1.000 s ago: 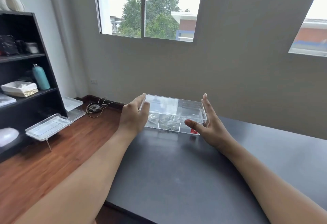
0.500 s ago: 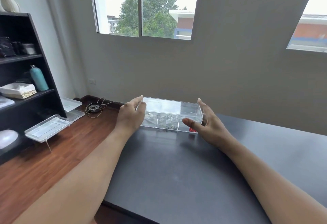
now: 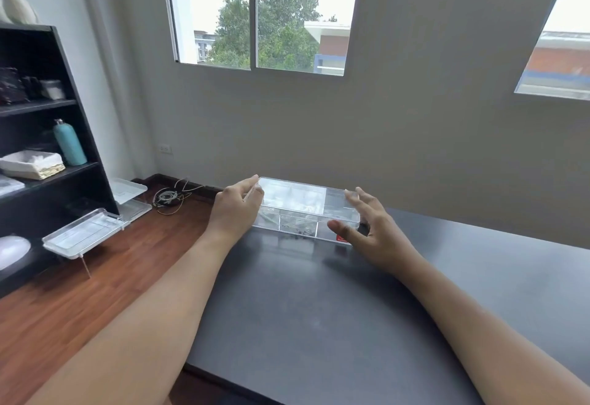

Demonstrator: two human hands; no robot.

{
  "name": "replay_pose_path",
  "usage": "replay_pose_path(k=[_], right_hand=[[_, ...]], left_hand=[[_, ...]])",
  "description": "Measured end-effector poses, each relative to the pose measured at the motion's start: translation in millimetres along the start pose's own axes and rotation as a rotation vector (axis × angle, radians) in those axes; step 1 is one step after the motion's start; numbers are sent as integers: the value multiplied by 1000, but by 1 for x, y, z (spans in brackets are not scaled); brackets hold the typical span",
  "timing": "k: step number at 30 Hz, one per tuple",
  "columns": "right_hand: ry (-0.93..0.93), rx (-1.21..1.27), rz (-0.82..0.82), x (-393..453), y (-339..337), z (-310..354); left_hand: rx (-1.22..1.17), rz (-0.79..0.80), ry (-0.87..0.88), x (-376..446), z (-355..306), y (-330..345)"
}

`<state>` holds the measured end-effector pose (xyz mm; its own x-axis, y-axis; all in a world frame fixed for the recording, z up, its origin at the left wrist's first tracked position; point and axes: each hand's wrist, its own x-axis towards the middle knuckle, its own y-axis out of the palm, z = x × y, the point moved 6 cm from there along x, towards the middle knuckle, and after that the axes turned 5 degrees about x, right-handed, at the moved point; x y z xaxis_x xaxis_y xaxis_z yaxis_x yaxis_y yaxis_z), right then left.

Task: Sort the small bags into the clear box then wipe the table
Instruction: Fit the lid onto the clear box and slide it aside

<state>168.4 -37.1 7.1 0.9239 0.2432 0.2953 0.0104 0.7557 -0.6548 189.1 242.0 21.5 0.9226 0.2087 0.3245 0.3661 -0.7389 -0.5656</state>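
A clear box (image 3: pixel 300 209) with a clear lid stands at the far left corner of the black table (image 3: pixel 319 308). Small bags (image 3: pixel 297 224) show dimly through its front wall, split by dividers, and a red sticker (image 3: pixel 341 238) sits at its front right. My left hand (image 3: pixel 234 209) curls around the box's left end, fingertips on the lid edge. My right hand (image 3: pixel 373 232) clasps the right end, with fingers over the lid and the thumb against the front wall.
The grey wall rises just behind the box. Left of the table is wooden floor with a coil of cables (image 3: pixel 169 197) and clear trays (image 3: pixel 83 232). A black shelf (image 3: pixel 38 136) holds a teal bottle (image 3: pixel 69 142) and a white basket (image 3: pixel 32 165).
Both hands have closed in from open, beside the box, onto its two ends. The lid now lies lower and flat on the box.
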Motion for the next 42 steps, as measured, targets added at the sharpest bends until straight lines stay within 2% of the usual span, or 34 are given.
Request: replay_pose_path(k=[3,7,15,26,35,39,42], right_hand=[[-24,-80,-29,-1,0,4],[-39,-211,-41,-1,8,8],[2,-195,-22,-2,10,5],[-6,-139,-22,-1,10,4],[75,-51,-105,-17,-2,12],[111,-38,-194,-34,-20,11],[84,-138,-241,-53,-41,12]], left_hand=[[-16,-65,44,0,-4,-2],[26,11,88,1,-6,6],[-74,212,121,5,-4,20],[-83,206,112,7,2,24],[-30,84,103,-14,-4,10],[163,21,117,-27,-10,-6],[248,-54,174,-31,-36,-17]])
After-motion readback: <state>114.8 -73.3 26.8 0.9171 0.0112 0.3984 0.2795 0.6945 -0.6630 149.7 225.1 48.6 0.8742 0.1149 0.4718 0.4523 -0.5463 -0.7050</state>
